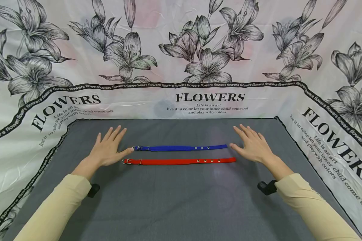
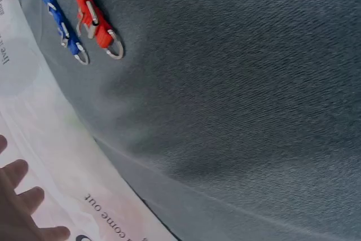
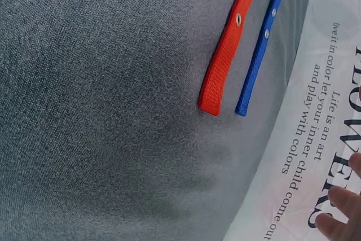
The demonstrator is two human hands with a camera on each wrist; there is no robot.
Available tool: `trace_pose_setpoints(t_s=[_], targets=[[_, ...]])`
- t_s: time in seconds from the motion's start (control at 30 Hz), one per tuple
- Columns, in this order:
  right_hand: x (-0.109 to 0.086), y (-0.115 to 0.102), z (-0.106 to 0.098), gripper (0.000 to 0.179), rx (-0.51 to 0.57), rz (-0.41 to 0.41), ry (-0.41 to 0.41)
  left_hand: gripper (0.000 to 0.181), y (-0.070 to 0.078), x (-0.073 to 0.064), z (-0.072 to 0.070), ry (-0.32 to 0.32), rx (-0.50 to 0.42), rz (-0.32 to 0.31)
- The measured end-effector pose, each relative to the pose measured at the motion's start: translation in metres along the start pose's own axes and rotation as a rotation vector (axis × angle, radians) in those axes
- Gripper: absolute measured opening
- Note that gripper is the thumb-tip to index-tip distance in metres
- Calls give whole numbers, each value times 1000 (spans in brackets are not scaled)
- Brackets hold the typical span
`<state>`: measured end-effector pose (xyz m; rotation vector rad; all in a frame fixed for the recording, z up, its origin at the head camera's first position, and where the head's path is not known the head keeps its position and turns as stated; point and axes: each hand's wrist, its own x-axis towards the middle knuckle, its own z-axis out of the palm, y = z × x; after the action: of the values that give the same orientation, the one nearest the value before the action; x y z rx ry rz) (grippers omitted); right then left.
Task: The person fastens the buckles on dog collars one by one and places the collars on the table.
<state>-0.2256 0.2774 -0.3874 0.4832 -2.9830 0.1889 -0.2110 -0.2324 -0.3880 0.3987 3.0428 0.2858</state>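
Two pet collars lie unbuckled and stretched out side by side on the grey cloth. The blue collar (image 1: 172,148) is the farther one, and the red collar (image 1: 166,162) lies nearer the person. Each has a metal buckle and ring at its left end and several eyelets toward the right. My left hand (image 1: 110,149), fingers spread, hovers by the buckle ends, its thumb overlapping the blue collar's ring in the head view. By the eyelet ends, my right hand (image 1: 253,144) is spread too, holding nothing. In the wrist views only some fingertips show at the edges.
Grey cloth (image 1: 175,204) covers the work surface. White fabric printed with flowers and lettering (image 1: 138,103) rises along the back and both sides. A dark wrist-worn device (image 1: 266,188) sits under the right wrist, another (image 1: 93,190) under the left.
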Motion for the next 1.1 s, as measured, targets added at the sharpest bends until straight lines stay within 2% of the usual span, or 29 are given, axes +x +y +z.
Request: trace_pose_setpoints(t_s=[0.27, 0.5, 0.83, 1.1], targets=[[2, 2, 7, 69, 61, -75, 100, 92, -5, -2, 8, 66, -77, 32], [-1, -1, 13, 67, 137, -70, 111, 91, -5, -5, 18, 134, -145, 59], [-4, -8, 23, 63, 207, -51, 41, 86, 0, -5, 30, 112, -251, 35], [-5, -11, 38, 57, 285, -112, 15, 79, 2, -6, 44, 99, -300, 44]])
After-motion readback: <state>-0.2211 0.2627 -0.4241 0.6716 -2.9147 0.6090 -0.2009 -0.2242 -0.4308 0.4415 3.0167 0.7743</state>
